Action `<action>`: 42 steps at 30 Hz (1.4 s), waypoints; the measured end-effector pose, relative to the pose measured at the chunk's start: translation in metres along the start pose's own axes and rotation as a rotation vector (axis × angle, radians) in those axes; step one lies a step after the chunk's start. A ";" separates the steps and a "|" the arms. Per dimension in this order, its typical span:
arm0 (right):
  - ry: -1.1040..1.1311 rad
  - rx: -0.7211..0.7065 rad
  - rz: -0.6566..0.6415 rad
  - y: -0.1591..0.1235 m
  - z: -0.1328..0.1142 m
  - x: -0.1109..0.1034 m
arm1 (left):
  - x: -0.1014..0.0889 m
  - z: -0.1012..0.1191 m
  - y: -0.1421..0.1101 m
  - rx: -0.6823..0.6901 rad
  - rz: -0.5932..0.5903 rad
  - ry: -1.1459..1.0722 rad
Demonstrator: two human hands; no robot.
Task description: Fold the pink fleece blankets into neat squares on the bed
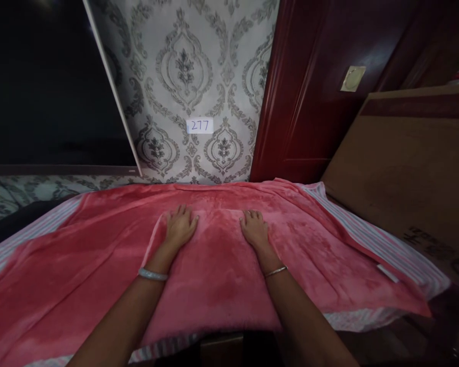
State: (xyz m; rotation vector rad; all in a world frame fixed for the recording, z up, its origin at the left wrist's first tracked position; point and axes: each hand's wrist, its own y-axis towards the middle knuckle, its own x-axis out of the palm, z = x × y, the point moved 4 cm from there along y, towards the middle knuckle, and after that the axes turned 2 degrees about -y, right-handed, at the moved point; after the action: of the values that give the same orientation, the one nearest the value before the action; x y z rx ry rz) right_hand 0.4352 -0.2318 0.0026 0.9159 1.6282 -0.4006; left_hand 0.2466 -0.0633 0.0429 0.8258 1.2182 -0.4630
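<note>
A pink plush blanket [99,244] is spread wide over a flat surface. In its middle lies a fluffy pink plush piece [220,275], its far edge running between my hands; whether it is a separate cloth or a fold of the blanket, I cannot tell. My left hand [180,224] rests flat near that piece's far left corner, fingers stretched forward. Near the far right corner my right hand [255,229] also lies palm down, fingers extended. Neither hand grasps anything. Each wrist wears a bracelet.
Striped cloth [396,252] shows beyond the blanket's sides and front edge. Behind stands a patterned wall with a paper label [199,125] reading 277. A large dark screen [49,92] is at left; a dark red door panel [309,92] and big cardboard box [413,163] are at right.
</note>
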 end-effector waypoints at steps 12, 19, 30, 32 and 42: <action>0.009 -0.006 0.014 0.000 0.000 -0.002 | 0.040 0.067 -0.003 0.425 -0.239 -0.080; 0.021 0.001 0.037 -0.001 0.002 0.002 | 0.043 0.068 -0.010 0.409 -0.266 -0.048; 0.016 -0.335 0.016 -0.010 -0.028 0.003 | 0.046 0.066 -0.011 0.404 -0.216 -0.049; -0.005 -0.326 -0.055 -0.011 -0.029 0.009 | 0.045 0.066 -0.011 0.396 -0.215 -0.043; -0.010 -0.285 -0.083 -0.012 -0.027 0.009 | 0.045 0.065 -0.010 0.407 -0.200 -0.091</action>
State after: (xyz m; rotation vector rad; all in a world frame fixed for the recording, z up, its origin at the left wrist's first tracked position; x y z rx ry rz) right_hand 0.4082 -0.2171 -0.0011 0.6327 1.6668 -0.2213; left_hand 0.2943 -0.1140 0.0050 1.0181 1.1425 -0.9232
